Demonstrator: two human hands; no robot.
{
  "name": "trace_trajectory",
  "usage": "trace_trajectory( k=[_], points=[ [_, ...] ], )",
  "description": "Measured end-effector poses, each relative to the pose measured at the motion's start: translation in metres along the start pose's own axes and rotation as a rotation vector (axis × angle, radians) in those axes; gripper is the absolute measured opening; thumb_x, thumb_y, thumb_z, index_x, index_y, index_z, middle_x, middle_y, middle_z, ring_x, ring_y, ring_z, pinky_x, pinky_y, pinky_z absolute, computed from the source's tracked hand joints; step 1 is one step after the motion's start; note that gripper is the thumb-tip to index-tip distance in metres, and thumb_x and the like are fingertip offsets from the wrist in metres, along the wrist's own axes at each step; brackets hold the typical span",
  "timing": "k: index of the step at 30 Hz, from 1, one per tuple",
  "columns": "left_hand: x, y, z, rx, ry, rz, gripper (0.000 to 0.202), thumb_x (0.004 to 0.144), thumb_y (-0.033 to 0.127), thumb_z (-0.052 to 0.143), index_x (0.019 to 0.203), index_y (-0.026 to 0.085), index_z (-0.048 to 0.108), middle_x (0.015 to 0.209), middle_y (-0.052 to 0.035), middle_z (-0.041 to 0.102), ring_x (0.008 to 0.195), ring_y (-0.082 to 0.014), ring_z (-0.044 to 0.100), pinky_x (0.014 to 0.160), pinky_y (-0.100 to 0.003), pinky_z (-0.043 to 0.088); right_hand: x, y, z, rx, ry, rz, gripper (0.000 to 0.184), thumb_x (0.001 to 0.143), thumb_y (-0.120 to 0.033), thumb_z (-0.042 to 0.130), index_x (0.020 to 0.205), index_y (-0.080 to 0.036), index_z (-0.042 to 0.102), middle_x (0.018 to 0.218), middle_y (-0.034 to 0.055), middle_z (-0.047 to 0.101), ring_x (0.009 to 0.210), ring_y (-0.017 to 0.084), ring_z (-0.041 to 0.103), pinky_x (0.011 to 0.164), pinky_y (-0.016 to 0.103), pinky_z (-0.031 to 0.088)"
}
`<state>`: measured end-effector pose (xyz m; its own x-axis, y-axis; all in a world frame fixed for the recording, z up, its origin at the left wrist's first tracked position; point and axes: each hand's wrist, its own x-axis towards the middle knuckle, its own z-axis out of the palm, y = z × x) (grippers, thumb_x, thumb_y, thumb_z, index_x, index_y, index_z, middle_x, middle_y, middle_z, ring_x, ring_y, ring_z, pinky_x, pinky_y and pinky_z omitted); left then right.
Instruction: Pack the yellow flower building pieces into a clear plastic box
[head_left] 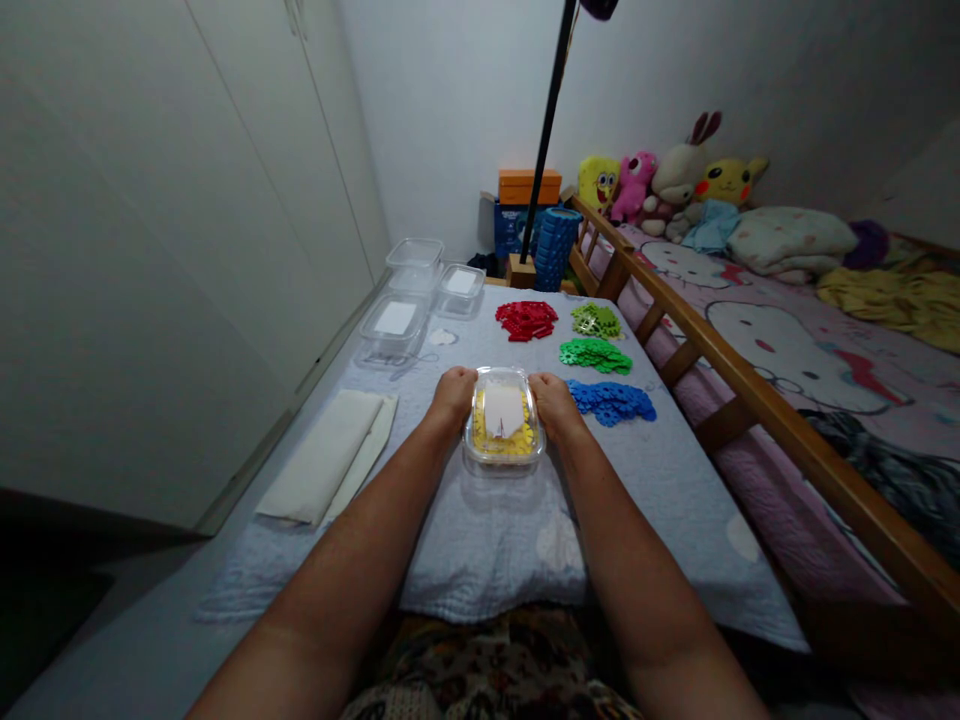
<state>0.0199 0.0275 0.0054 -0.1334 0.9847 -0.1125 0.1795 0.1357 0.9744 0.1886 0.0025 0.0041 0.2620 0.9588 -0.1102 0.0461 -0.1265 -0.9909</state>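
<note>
A clear plastic box (504, 420) full of yellow pieces, with a white label on its lid, rests on the pale blue quilt (480, 540) in front of me. My left hand (452, 396) grips its left side and my right hand (553, 400) grips its right side, fingers curled round the edges. Beyond my right hand lie sorted piles on the quilt: blue pieces (611, 400), green pieces (595, 354), light green pieces (596, 320) and red pieces (526, 320).
Several clear lidded containers (395, 325) stand at the far left. A folded white cloth (330, 455) lies to the left. A wooden bed rail (750, 385) runs along the right, with plush toys (679, 180) and bedding behind. A black pole (546, 130) rises at the back.
</note>
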Motion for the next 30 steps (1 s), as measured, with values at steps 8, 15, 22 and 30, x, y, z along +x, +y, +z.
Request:
trace_trajectory(
  k=[8,15,22,30],
  points=[
    [-0.007,0.004,-0.005,-0.014,-0.001,-0.012,0.025,0.077,0.042,0.063,0.071,0.018,0.058,0.065,0.0015,0.056,0.064,-0.0139,0.050,0.060,-0.025,0.040,-0.007,-0.010,-0.003,-0.013,0.031,-0.005,0.033,0.074,-0.053,0.065,0.076,-0.021,0.056,0.061,-0.0066,0.054,0.058,0.012,0.048,0.056,0.024,0.038],
    [-0.017,0.020,-0.019,-0.066,-0.112,-0.113,0.036,0.091,0.052,0.059,0.075,0.020,0.051,0.059,0.0046,0.047,0.049,-0.0101,0.040,0.050,-0.023,0.032,-0.015,-0.025,-0.010,-0.149,-0.004,0.005,0.037,0.087,-0.058,0.060,0.078,-0.023,0.053,0.057,-0.0077,0.048,0.048,0.011,0.042,0.049,0.025,0.032],
    [-0.053,0.022,-0.046,0.013,-0.148,-0.198,0.025,0.090,0.043,0.062,0.090,0.018,0.059,0.080,-0.0013,0.059,0.061,-0.0103,0.053,0.055,-0.022,0.039,-0.049,-0.028,-0.040,-0.418,-0.037,-0.011,0.028,0.089,-0.047,0.061,0.099,-0.021,0.060,0.069,-0.0035,0.058,0.058,0.013,0.055,0.051,0.023,0.037],
    [-0.085,0.007,-0.047,-0.127,-0.260,-0.274,0.017,0.081,0.030,0.065,0.076,0.021,0.052,0.053,0.0058,0.047,0.041,-0.0079,0.041,0.043,-0.019,0.029,-0.087,-0.007,-0.038,-0.131,-0.132,0.033,0.040,0.078,-0.050,0.066,0.104,-0.023,0.053,0.054,-0.0108,0.050,0.043,0.012,0.046,0.040,0.021,0.032]
  ],
)
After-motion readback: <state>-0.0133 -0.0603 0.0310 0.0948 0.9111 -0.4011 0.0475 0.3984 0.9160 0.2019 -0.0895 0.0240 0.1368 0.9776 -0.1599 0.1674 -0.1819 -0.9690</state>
